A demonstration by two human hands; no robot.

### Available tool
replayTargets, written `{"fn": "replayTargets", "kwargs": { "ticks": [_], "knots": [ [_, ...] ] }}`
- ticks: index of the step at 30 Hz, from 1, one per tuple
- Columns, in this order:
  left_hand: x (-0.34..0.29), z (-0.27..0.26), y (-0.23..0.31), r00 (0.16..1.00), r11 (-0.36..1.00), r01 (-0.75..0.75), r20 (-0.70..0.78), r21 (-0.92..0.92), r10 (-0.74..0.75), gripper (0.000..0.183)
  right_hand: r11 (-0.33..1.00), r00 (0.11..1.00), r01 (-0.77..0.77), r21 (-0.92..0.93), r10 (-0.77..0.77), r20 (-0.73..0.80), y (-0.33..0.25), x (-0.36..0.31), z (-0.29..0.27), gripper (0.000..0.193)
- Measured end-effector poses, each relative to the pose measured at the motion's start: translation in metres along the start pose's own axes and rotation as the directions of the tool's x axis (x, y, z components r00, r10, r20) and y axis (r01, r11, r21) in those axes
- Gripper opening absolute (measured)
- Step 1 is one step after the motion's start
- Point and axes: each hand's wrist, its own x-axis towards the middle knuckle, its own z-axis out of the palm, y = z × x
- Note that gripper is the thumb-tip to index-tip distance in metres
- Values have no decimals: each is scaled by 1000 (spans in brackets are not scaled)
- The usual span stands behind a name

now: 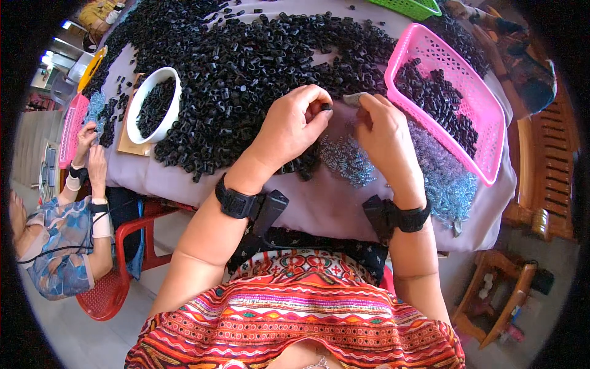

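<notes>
Blue-patterned cloth covers a co-worker (58,261) at eight o'clock, beside a red plastic chair (101,296). At ten o'clock, a smooth white bowl (169,126) of black bits stands on flat brown cardboard (132,146), hiding part of it. Hard black pieces (246,80), short and tube-like, spread in a thick heap around twelve o'clock on the pale, creased cloth (307,206). Just above centre, the left hand (294,126) pinches one small black piece (326,107) between thumb and fingertips. Beside it at one o'clock, the right hand (390,135) has bent fingers, one capped in grey (352,99); I cannot tell whether they grip anything. Glassy blue bits (347,163) lie under it, partly covered. At two o'clock, a pink lattice-sided basket (439,136) holds more black pieces, its rim close to the right hand. Bluish bits (452,187) pile at three o'clock; a wooden stool (491,301) stands at four.
</notes>
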Motion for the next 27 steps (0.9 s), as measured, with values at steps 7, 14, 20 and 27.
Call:
{"fn": "replayTargets", "kwargs": {
  "ticks": [7, 14, 20, 27],
  "knots": [
    [1, -3, -7, 989, 936, 139, 89, -323, -116, 13, 956, 980, -182, 230, 195, -32, -6, 6, 1, 19],
    [3, -7, 6, 950, 763, 277, 287, -584, -125, 16, 683, 952, -105, 722, 279, -126, -14, 3, 8, 17],
    [0, -4, 4, 940, 764, 280, 326, -581, -97, 16, 680, 957, -168, 713, 285, -46, -20, 1, 10, 14],
    [1, -4, 4, 944, 774, 273, 315, -571, -100, 17, 774, 957, -100, 626, 248, -153, -25, 1, 9, 14]
  ]
}}
